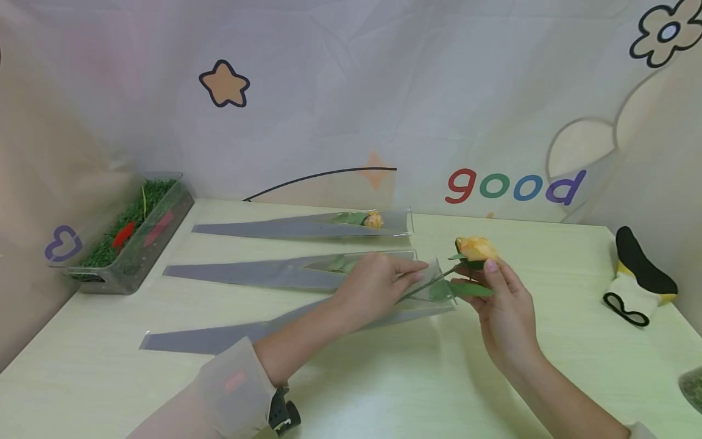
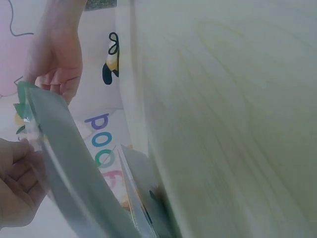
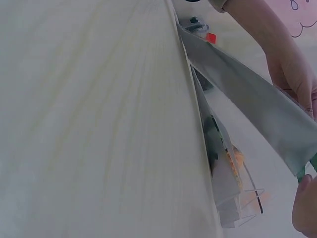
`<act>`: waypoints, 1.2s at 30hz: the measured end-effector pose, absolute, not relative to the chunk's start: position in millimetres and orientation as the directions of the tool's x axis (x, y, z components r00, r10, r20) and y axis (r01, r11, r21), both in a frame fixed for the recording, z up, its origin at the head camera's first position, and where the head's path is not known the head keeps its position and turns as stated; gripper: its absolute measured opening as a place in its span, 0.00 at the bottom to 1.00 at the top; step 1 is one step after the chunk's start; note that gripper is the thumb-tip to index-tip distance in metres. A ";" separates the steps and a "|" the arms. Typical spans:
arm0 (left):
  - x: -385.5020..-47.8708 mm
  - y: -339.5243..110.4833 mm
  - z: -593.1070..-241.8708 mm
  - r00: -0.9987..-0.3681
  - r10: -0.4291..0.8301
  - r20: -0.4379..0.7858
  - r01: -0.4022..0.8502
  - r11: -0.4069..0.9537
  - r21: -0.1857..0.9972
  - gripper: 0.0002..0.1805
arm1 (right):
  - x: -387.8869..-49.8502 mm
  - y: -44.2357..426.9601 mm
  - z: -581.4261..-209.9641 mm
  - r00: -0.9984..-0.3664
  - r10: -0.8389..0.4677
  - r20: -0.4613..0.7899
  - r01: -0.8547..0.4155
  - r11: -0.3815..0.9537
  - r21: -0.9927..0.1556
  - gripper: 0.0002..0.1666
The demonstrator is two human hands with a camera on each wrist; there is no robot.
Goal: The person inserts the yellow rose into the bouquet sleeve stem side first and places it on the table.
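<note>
My right hand holds a yellow artificial rose just below its bloom, thumb against the flower base. Its stem slants down-left into the open end of the nearest grey-and-clear flower sleeve, and a green leaf sticks out at the mouth. My left hand pinches that sleeve near its mouth, covering part of it. The left wrist view shows the sleeve lifted at this end, off the table. Behind it lie a middle sleeve, partly hidden by my left hand, and a far sleeve with a yellow rose inside.
A clear bin with green artificial grass and a red piece stands at the left. On the right lies a black, white and yellow object. A round container is cut off at the right edge. A printed cloth hangs behind.
</note>
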State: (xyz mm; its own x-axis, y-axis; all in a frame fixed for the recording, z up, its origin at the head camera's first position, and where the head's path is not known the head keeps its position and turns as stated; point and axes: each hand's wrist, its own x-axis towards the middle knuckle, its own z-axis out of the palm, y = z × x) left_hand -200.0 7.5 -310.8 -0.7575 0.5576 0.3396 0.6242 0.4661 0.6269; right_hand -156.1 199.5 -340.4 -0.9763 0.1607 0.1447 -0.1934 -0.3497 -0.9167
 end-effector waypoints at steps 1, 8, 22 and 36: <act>-200.0 7.5 -310.7 -0.760 0.558 0.334 0.619 0.465 0.633 0.14 | -156.1 199.4 -340.5 -0.976 0.164 0.141 -0.191 -0.350 -0.917 0.26; -199.5 7.1 -308.5 -0.768 0.552 0.324 0.603 0.454 0.657 0.15 | -155.1 197.7 -339.9 -0.977 0.184 0.105 -0.156 -0.289 -0.944 0.24; -199.4 7.3 -307.1 -0.766 0.537 0.354 0.612 0.439 0.658 0.14 | -154.5 194.2 -337.5 -0.973 0.223 0.066 -0.121 -0.244 -0.962 0.08; -200.8 6.1 -306.4 -0.769 0.530 0.357 0.614 0.458 0.642 0.14 | -154.7 192.2 -337.8 -0.980 0.188 0.070 -0.108 -0.200 -0.974 0.07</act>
State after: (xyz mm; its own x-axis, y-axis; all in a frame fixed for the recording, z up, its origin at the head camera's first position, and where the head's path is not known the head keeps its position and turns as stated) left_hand -200.8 6.1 -306.4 -0.7690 0.5304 0.3567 0.6142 0.4585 0.6423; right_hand -154.7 192.2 -337.8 -0.9796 0.1885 0.0702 -0.1082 -0.1998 -0.9738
